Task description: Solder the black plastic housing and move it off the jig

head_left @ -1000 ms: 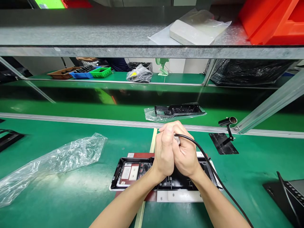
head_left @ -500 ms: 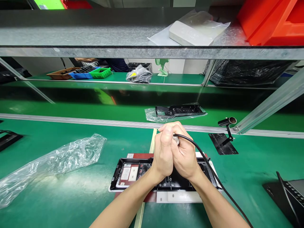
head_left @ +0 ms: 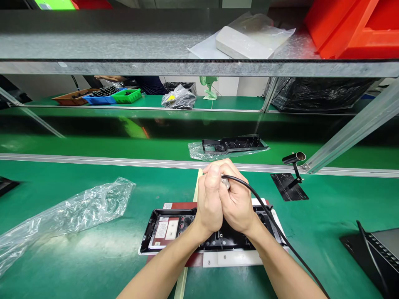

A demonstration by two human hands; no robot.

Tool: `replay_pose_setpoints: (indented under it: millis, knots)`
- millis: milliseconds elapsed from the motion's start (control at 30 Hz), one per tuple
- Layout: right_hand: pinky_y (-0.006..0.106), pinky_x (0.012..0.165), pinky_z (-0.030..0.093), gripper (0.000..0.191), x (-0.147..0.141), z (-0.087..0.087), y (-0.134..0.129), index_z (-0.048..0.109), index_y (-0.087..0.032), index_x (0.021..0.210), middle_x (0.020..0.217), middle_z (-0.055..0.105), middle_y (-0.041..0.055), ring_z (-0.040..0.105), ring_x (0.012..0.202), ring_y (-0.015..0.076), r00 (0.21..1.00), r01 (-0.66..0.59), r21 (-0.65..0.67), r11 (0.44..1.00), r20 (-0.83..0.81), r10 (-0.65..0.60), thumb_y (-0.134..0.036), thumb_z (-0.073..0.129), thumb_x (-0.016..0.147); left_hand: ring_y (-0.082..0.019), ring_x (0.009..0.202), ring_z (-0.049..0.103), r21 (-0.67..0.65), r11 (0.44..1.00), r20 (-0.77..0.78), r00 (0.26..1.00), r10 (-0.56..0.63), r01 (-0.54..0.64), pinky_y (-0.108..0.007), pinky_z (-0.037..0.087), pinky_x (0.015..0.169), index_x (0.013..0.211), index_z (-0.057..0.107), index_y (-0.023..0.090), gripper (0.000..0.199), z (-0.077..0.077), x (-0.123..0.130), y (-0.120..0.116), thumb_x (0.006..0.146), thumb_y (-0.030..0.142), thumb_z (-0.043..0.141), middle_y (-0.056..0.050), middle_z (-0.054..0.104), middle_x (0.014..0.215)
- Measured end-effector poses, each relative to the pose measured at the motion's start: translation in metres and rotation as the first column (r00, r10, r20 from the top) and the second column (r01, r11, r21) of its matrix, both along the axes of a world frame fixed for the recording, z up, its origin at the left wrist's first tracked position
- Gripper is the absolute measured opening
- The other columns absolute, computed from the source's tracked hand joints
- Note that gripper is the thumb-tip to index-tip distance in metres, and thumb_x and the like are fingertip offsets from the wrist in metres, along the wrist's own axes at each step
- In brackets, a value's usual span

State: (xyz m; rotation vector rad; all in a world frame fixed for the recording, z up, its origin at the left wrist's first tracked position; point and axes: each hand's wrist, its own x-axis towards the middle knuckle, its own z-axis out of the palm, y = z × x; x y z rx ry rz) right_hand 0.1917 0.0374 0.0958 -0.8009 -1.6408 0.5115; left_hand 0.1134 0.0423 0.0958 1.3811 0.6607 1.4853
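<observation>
My left hand (head_left: 209,203) and my right hand (head_left: 237,203) are pressed together, fingers wrapped round an upright corded tool (head_left: 226,183). Only its silvery end shows; the body is hidden in my grip, so its exact kind cannot be made out. From that end a black cable (head_left: 271,214) runs down past my right forearm. Under my hands lies a long black plastic housing (head_left: 146,236), its ribbed inside facing up. It rests on a red-brown and white fixture (head_left: 233,259). My hands hide the tool's lower tip and the housing's middle.
To the left lies a clear plastic bag (head_left: 102,203). Behind my hands, another black plastic part (head_left: 237,144) sits on clear wrap. A black tube stand (head_left: 293,166) and a dark panel (head_left: 364,257) are at right. A metal shelf (head_left: 124,66) spans above.
The view has shifted slightly, so most things appear a little further left. Both hands keep the same grip on the corded tool over the housing.
</observation>
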Motion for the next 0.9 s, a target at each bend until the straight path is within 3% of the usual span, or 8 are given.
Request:
replay_pose_setpoints:
  millis: [267, 667, 900]
  knots:
    - [0.038, 0.088, 0.048, 0.012, -0.0002, -0.0009, 0.0004, 0.058, -0.021, 0.090, 0.103, 0.066, 0.0057, 0.062, 0.097, 0.0193, 1.000, 0.001, 0.015, 1.000, -0.004, -0.001, -0.021, 0.049, 0.099, -0.019, 0.071, 0.061, -0.002, 1.000, 0.012, 1.000, -0.012, 0.012, -0.031, 0.049, 0.060, 0.072, 0.062, 0.019, 0.061, -0.0008, -0.0002, 0.0000, 0.104, 0.059, 0.030, -0.004, 0.062, 0.073]
    - [0.038, 0.088, 0.049, 0.014, -0.0005, -0.0002, 0.0003, 0.057, -0.021, 0.088, 0.100, 0.067, 0.0055, 0.062, 0.096, 0.0192, 1.000, 0.009, 0.012, 1.000, -0.006, -0.009, -0.022, 0.049, 0.099, -0.017, 0.066, 0.054, 0.008, 1.000, 0.004, 1.000, 0.013, -0.013, -0.031, 0.043, 0.059, 0.067, 0.054, 0.020, 0.058, -0.0002, 0.0006, 0.0000, 0.104, 0.058, 0.030, -0.003, 0.054, 0.071]
    - [0.039, 0.089, 0.049, 0.013, 0.0001, 0.0001, 0.0006, 0.057, -0.022, 0.089, 0.099, 0.066, 0.0055, 0.061, 0.097, 0.0203, 1.000, 0.009, 0.019, 1.000, -0.003, -0.009, -0.022, 0.048, 0.098, -0.020, 0.072, 0.062, 0.013, 0.999, 0.069, 0.996, -0.047, 0.046, -0.033, 0.050, 0.065, 0.072, 0.063, 0.019, 0.058, 0.0051, 0.0029, -0.0013, 0.104, 0.057, 0.033, -0.005, 0.063, 0.075]
